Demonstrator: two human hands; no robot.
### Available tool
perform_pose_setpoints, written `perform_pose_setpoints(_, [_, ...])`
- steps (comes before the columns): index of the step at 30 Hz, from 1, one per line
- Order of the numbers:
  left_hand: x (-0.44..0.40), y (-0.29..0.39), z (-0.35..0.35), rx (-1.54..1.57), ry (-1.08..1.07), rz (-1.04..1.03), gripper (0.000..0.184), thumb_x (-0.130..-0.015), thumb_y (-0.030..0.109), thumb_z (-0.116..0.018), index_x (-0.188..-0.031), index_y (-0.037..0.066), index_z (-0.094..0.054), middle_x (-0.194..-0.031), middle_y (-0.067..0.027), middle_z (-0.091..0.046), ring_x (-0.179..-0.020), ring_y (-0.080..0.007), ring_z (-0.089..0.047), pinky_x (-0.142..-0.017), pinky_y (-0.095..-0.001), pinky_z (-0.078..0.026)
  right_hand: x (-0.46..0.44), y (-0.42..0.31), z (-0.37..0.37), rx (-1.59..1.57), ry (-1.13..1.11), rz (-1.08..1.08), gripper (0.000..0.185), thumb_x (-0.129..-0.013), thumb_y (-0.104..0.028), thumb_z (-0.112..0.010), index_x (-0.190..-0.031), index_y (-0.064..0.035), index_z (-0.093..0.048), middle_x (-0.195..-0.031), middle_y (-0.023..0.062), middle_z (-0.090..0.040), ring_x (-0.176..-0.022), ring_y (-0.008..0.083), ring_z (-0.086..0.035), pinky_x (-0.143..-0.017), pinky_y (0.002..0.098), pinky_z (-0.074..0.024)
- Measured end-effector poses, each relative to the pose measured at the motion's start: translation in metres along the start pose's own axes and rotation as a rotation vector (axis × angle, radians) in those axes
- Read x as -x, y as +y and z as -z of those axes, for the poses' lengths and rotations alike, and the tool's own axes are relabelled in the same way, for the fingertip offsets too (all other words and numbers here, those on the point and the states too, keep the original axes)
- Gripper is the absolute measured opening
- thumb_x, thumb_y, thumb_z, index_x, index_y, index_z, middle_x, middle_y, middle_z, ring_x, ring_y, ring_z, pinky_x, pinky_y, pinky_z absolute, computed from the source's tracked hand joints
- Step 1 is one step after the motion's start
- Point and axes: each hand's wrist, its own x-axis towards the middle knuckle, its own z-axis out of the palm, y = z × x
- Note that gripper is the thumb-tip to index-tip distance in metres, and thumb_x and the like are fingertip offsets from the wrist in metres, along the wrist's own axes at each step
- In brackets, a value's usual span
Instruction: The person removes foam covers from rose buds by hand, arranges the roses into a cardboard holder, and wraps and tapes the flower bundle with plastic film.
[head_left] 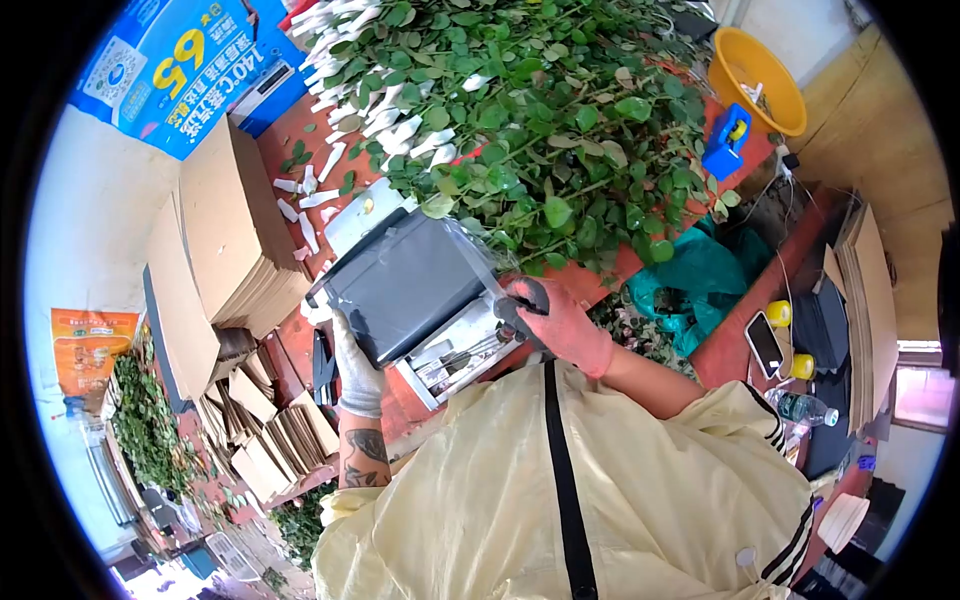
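Observation:
My left hand, in a white glove, grips the left edge of a flat black sheet with a glossy surface. My right hand, in a pink glove with dark fingertips, is closed at the sheet's right side, pinching what looks like a clear plastic strip. Under the sheet's near edge lies a white tray with small metallic items that I cannot make out. Beyond the sheet, a pale metal plate shows partly.
Leafy green stems with white-wrapped ends heap on the red table. Cardboard stacks stand left. A yellow basin, blue tape dispenser, green plastic bag, phone and bottle are right.

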Motion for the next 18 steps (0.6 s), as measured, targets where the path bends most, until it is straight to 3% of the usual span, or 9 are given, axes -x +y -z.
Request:
perform_pose_setpoints(3, [0.007,0.004,-0.004,-0.505,0.088,-0.256,0.063,-0.097,0.033,-0.045,-0.146,0.003,-0.021,-0.146,-0.0162,-0.03,-0.131,-0.0268,-0.035,-0.108,-0.0334,-0.028,0.004,-0.002,0.003,-0.048,0.04,-0.048,0.017,-0.082,-0.009,-0.055,-0.096,0.0007,-0.058,-0.082,0.0169,-0.061,-0.076,0.0303,-0.061,-0.072,0.0364,-0.0475])
perform_pose_setpoints(4, [0.009,0.004,-0.009,-1.13,0.256,-0.786,0.059,-0.087,0.026,-0.06,-0.137,0.004,-0.04,-0.139,-0.0193,-0.04,-0.125,-0.031,-0.042,-0.104,-0.0365,-0.033,0.003,0.001,0.005,-0.056,0.048,-0.048,0.017,-0.082,-0.009,-0.055,-0.096,0.0007,-0.058,-0.082,0.0169,-0.061,-0.076,0.0303,-0.061,-0.072,0.0364,-0.0475])
perform_pose_setpoints(6, [0.036,0.042,-0.055,-1.749,-0.006,-1.058,0.044,-0.074,0.02,-0.067,-0.116,0.006,-0.06,-0.118,-0.019,-0.056,-0.108,-0.0319,-0.054,-0.092,-0.0389,-0.042,-0.001,0.012,0.008,-0.065,0.034,-0.003,0.018,-0.082,-0.01,-0.055,-0.096,0.0001,-0.058,-0.082,0.0174,-0.061,-0.078,0.0309,-0.062,-0.072,0.0374,-0.0478])
perform_pose_setpoints(7, [0.037,0.037,-0.074,-1.588,-0.132,-0.983,0.025,-0.071,0.016,-0.066,-0.094,0.008,-0.066,-0.096,-0.0127,-0.063,-0.09,-0.0301,-0.059,-0.08,-0.0406,-0.045,0.003,-0.013,0.011,-0.116,0.02,-0.137,0.019,-0.083,-0.013,-0.056,-0.097,-0.001,-0.059,-0.085,0.0187,-0.062,-0.08,0.0349,-0.061,-0.073,0.039,-0.0476])
perform_pose_setpoints(8, [0.039,0.032,-0.091,-1.578,-0.304,-0.889,0.021,-0.072,0.018,-0.067,-0.091,0.01,-0.067,-0.089,-0.0085,-0.064,-0.083,-0.0282,-0.06,-0.077,-0.0412,-0.045,0.002,-0.01,0.01,-0.118,0.021,-0.137,0.019,-0.083,-0.013,-0.056,-0.097,-0.001,-0.059,-0.085,0.0187,-0.062,-0.08,0.0349,-0.061,-0.073,0.039,-0.0476])
perform_pose_setpoints(11, [0.033,0.004,-0.132,-1.878,-0.402,-0.678,0.033,-0.075,0.034,-0.065,-0.099,0.012,-0.065,-0.092,-0.0093,-0.062,-0.091,-0.0275,-0.058,-0.077,-0.04,-0.046,0.002,-0.013,0.008,0.222,0.035,0.024,0.021,-0.084,-0.018,-0.057,-0.097,-0.0004,-0.058,-0.088,0.0203,-0.061,-0.083,0.0387,-0.059,-0.074,0.0418,-0.0466])
perform_pose_setpoints(14, [0.01,-0.017,-0.145,-2.03,-0.32,-0.56,0.026,-0.073,0.032,-0.067,-0.088,0.01,-0.063,-0.091,-0.0111,-0.061,-0.088,-0.0296,-0.06,-0.075,-0.0436,-0.048,0.001,0.006,0.003,0.141,0.029,0.018,0.023,-0.083,-0.018,-0.057,-0.098,-0.0005,-0.058,-0.088,0.0203,-0.06,-0.083,0.0385,-0.058,-0.073,0.0422,-0.0463])
perform_pose_setpoints(18, [0.018,-0.03,-0.149,-2.025,-0.275,-0.555,0.022,-0.073,0.029,-0.065,-0.083,0.01,-0.063,-0.089,-0.0113,-0.06,-0.086,-0.0304,-0.06,-0.072,-0.044,-0.049,0.008,0.016,0.0,0.183,0.07,0.064,0.022,-0.083,-0.017,-0.058,-0.098,-0.0012,-0.057,-0.088,0.0196,-0.061,-0.084,0.0383,-0.058,-0.073,0.042,-0.046])
